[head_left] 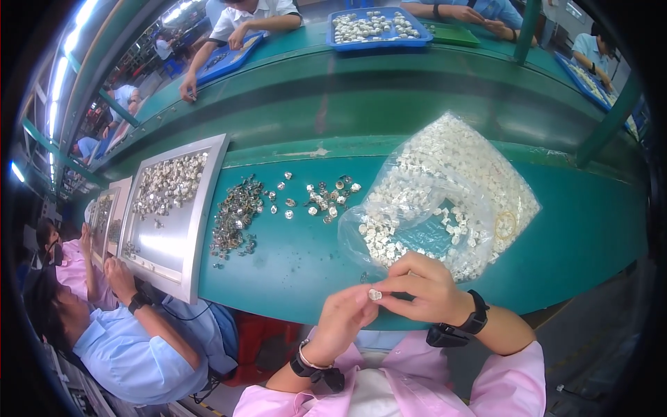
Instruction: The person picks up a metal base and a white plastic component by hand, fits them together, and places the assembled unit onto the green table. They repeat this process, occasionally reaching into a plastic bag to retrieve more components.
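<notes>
My right hand [427, 288] pinches a small white part [375, 295] between thumb and fingers at the bench's near edge. My left hand [345, 311] meets it there, its fingertips closed against the same part. Just beyond my hands lies a clear plastic bag [511, 163], its mouth spread open, full of small white parts [389, 236]. Left of the bag is a loose cluster of small white and metal pieces [330, 199]. Farther left sits a heap of small dark metal parts [235, 217]. A yellow rubber band [506, 225] shows at the bag's right side.
A light-framed tray [191, 243] holding many small pieces stands at the left, beside a seated co-worker in blue [139, 347]. A raised green ledge [313, 97] runs behind the bench. Beyond it are blue trays [379, 43] and other people's hands. A green post [611, 121] rises at the right.
</notes>
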Available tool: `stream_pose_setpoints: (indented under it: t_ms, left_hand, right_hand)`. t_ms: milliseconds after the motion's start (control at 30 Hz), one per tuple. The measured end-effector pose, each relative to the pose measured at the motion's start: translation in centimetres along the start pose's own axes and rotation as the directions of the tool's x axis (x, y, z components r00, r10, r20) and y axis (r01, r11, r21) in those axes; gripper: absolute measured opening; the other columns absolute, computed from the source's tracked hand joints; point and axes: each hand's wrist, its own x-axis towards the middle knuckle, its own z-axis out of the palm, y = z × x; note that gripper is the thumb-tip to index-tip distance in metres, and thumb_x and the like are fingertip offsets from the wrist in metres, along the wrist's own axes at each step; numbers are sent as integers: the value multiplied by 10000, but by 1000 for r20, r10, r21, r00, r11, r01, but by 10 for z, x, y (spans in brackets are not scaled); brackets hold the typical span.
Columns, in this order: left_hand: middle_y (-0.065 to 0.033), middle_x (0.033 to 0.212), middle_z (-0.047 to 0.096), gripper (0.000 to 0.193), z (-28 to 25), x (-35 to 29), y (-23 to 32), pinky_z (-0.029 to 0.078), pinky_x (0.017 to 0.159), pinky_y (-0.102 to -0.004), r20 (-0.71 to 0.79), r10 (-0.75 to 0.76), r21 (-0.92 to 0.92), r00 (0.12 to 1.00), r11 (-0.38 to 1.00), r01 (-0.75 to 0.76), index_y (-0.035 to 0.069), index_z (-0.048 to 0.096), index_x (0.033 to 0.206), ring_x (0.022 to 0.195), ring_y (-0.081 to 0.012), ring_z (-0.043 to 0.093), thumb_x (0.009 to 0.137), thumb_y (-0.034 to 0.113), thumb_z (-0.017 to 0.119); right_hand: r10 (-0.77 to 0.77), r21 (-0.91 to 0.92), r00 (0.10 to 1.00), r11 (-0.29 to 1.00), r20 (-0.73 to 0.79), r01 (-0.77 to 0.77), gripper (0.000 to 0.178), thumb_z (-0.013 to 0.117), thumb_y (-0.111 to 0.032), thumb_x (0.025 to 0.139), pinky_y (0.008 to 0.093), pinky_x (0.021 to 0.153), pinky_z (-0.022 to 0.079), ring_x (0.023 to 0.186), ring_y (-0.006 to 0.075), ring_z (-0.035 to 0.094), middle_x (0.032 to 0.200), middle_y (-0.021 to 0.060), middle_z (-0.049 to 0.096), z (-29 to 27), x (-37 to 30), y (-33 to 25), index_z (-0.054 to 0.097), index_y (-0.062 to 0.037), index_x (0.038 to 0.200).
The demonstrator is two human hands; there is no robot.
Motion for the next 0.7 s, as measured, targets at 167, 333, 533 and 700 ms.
stream_pose_setpoints:
  t_ms: [167, 333, 533, 700]
  left_hand:
    - [19, 759, 457, 288, 12, -2, 1, 274, 550, -221, -135, 28, 322, 990, 947, 17, -79, 566, 1090, 626, -59, 345, 966, 163, 472]
    - [40, 725, 449, 272, 10, -4, 8, 258, 546, -197, -122, 74, 325, 990, 945, -31, -58, 583, 1070, 626, -43, 352, 961, 174, 493]
    - [64, 629, 416, 296, -1, -14, 67, 255, 505, -209, -215, 421, 728, 881, 670, -142, -66, 622, 1000, 558, -37, 343, 938, 207, 525]
    - [57, 601, 419, 315, -11, 14, 129, 279, 500, -210, -186, 520, 934, 834, 357, -14, -44, 645, 1027, 547, -34, 363, 937, 229, 518]
  right_hand:
    - [-81, -92, 997, 992, 13, 82, 234, 754, -59, 667, 272, 534, 458, 653, 174, 571, 806, 33, 561, 1, -2, 3, 680, -72, 889]
    - [-27, -4, 999, 1000, 35, 27, 255, 755, -34, 675, 268, 544, 448, 659, 181, 572, 824, 64, 580, -2, 2, 1, 689, -73, 917]
    - [314, -75, 949, 946, -43, -316, 199, 726, -83, 725, 303, 616, 471, 722, 222, 587, 828, 97, 579, -25, 4, 23, 662, -35, 908]
    - [399, -344, 915, 869, 62, -355, 237, 715, -138, 747, 318, 648, 476, 743, 240, 594, 839, 111, 584, -28, -2, 21, 638, -20, 937]
